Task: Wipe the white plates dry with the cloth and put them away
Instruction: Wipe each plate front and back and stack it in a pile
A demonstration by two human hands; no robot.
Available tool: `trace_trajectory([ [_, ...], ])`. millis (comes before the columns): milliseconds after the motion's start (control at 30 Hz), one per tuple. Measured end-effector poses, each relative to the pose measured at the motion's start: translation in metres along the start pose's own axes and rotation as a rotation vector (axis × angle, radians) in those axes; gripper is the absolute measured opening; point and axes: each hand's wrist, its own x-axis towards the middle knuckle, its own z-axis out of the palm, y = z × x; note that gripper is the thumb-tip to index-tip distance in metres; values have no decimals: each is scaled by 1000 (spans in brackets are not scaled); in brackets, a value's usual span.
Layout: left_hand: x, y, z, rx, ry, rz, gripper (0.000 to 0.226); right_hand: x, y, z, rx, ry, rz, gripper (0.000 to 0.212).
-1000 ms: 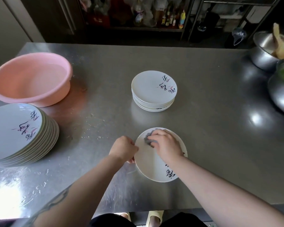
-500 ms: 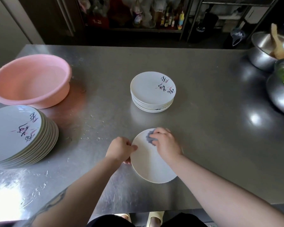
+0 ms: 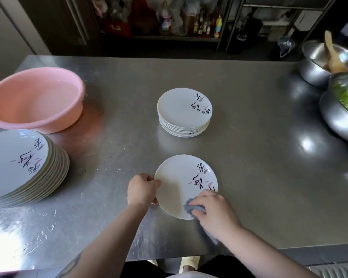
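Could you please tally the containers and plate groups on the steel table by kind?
Pink basin: 1
Steel bowls: 2
Plate stacks: 2
Single plate being wiped: 1
Total: 6

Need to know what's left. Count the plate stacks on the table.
2: a tall stack at the left edge beside the pink basin, and a shorter stack at the centre, beyond the single plate being wiped.

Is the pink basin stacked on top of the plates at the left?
No, the pink basin sits on the table behind the left plate stack.
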Motion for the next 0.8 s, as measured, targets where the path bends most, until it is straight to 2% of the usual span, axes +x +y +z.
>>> trace_trajectory([
  [167, 2, 2, -4, -42, -25, -20, 14, 20, -42, 19, 119, -76, -77, 15],
  [233, 0, 1, -8, -72, -55, -29, 15, 26, -43, 14, 173, -134, -82, 17],
  [300, -5, -1, -13, -97, -112, -19, 16, 25, -37, 4, 239, -122, -87, 15],
  [367, -13, -8, -18, 6, -80, 110, 12, 18, -26, -11, 421, 13, -22, 18],
  [433, -27, -15, -21, 72, 103, 305, 7, 13, -14, -24, 613, 196, 70, 27],
  [500, -41, -21, -19, -21, 195, 513, 21, 9, -3, -34, 711, 315, 99, 38],
  [567, -50, -25, -10, 19, 88, 686, 26, 5, 1, -37, 780, 361, 117, 43],
  [633, -51, -29, 2, 229, -52, 874, 23, 1, 1, -34, 762, 402, 138, 43],
  [667, -49, -30, 7, 333, -90, 944, 29, 0, 1, -30, 734, 428, 147, 45],
  [733, -41, -33, 15, 475, -104, 1025, 46, -3, 1, -25, 715, 467, 159, 46],
  [800, -35, -36, 21, 517, -119, 1044, 50, -6, 2, -23, 727, 481, 163, 43],
])
